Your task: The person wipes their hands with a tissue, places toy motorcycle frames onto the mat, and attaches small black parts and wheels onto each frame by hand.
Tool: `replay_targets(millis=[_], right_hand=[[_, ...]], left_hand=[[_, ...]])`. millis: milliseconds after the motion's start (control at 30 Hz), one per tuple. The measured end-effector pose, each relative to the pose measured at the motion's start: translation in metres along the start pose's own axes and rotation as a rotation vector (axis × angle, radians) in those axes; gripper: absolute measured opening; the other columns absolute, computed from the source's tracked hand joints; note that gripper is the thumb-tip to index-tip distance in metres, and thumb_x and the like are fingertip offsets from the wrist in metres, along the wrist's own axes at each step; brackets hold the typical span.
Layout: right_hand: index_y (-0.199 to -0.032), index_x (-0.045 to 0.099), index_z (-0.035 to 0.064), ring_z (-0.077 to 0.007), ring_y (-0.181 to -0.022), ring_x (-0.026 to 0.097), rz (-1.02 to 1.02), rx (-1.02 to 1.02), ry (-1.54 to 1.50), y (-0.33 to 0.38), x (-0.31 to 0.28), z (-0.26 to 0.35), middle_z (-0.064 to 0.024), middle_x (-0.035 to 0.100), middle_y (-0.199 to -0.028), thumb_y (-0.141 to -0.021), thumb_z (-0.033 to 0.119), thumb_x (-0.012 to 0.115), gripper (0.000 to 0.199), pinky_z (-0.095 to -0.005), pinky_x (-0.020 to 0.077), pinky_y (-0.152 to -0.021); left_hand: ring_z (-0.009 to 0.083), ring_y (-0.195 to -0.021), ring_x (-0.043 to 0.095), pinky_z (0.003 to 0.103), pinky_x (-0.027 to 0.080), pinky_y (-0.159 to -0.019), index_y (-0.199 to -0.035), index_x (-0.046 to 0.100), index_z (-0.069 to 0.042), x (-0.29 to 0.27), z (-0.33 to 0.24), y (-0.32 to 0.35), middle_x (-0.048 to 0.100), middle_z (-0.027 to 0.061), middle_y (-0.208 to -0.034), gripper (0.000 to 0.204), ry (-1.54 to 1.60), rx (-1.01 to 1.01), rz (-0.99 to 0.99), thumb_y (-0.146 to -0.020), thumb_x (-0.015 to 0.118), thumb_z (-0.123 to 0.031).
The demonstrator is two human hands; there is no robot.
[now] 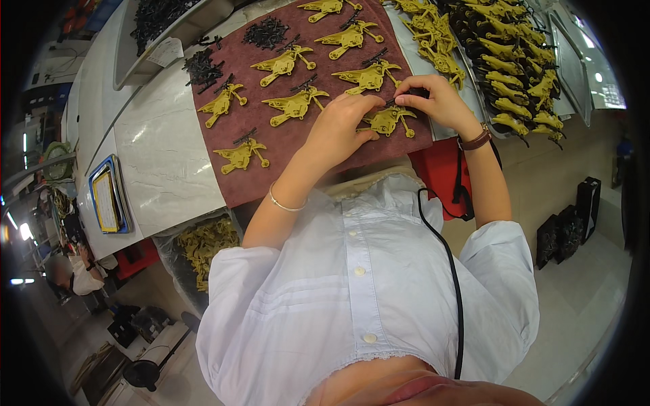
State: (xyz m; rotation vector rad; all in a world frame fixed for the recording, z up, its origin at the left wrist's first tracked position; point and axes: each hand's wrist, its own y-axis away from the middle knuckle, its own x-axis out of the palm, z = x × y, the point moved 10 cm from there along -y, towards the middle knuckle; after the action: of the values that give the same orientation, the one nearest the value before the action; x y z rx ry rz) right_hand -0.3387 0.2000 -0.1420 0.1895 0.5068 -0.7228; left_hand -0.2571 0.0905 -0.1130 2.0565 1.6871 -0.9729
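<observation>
A white, marble-veined tabletop [162, 149] is set above a pale floor [582, 311]; bright white lamps [25, 231] are seen at left.

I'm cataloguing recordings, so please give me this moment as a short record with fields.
left hand: fingers on a yellow part
right hand: fingers at a small black piece by that part; exact grip unclear
surface: dark red mat
also on mat: more yellow parts, heaped black pieces
right of mat: rows of yellow-and-black parts
</observation>
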Motion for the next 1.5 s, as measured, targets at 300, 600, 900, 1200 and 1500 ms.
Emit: replay_targets(millis=[300, 600, 900, 1200, 1500], right_hand=[[-0.09, 0.066, -0.0009, -0.014, -0.076, 0.059, 0.052, 0.082, -0.069, 0.001, 0.008, -0.009, -0.0065, 0.068, -0.083, -0.083, 0.02, 0.07, 0.023, -0.0274, 0.0461, -0.072], [-0.09, 0.067, 0.0004, -0.0155, -0.07, 0.062, -0.001, 0.044, 0.068, 0.001, 0.001, 0.002, -0.0093, 0.067, -0.078, -0.081, 0.016, 0.071, 0.019, -0.0287, 0.0474, -0.066], [-0.101, 0.066, 0.0035, -0.0062, -0.06, 0.047, -0.137, 0.218, -0.59, -0.016, 0.004, 0.037, 0.0036, 0.05, -0.066, -0.096, 0.029, 0.054, 0.029, -0.0215, 0.0384, -0.055], [-0.109, 0.055, 0.0041, -0.0231, -0.099, 0.061, 0.197, 0.368, -1.164, -0.186, 0.133, 0.064, -0.0119, 0.061, -0.102, -0.09, 0.038, 0.06, 0.039, -0.0339, 0.0513, -0.088], [-0.146, 0.021, 0.0031, -0.0297, -0.137, 0.028, 0.398, 0.316, -1.395, -0.266, 0.197, 0.112, -0.0225, 0.019, -0.15, -0.094, 0.044, 0.051, 0.072, -0.0402, 0.0323, -0.109]], left_hand=[[0.0309, -0.096, 0.058, 0.04, 0.048, -0.083, -0.11, 0.062, -0.008, 0.004, 0.004, 0.0, 0.064, 0.0095, -0.1, 0.046, -0.001, 0.002, -0.006, -0.065, 0.072, -0.007], [0.0315, -0.102, 0.057, 0.04, 0.047, -0.087, -0.112, 0.06, -0.008, 0.007, 0.001, 0.0, 0.063, 0.0099, -0.103, 0.047, -0.062, 0.028, 0.016, -0.066, 0.072, -0.007], [0.0303, -0.103, 0.056, 0.041, 0.046, -0.088, -0.114, 0.059, -0.008, -0.009, -0.009, 0.013, 0.06, 0.0097, -0.108, 0.05, -0.083, 0.018, -0.068, -0.067, 0.075, -0.011], [0.0298, -0.105, 0.056, 0.04, 0.045, -0.09, -0.112, 0.06, -0.007, -0.032, -0.004, 0.051, 0.059, 0.0112, -0.112, 0.042, -0.079, -0.023, -0.169, -0.073, 0.072, -0.016], [0.029, -0.104, 0.056, 0.04, 0.046, -0.089, -0.11, 0.061, -0.005, -0.059, 0.006, 0.081, 0.059, 0.0109, -0.11, 0.037, -0.085, -0.081, -0.231, -0.076, 0.071, -0.016]])
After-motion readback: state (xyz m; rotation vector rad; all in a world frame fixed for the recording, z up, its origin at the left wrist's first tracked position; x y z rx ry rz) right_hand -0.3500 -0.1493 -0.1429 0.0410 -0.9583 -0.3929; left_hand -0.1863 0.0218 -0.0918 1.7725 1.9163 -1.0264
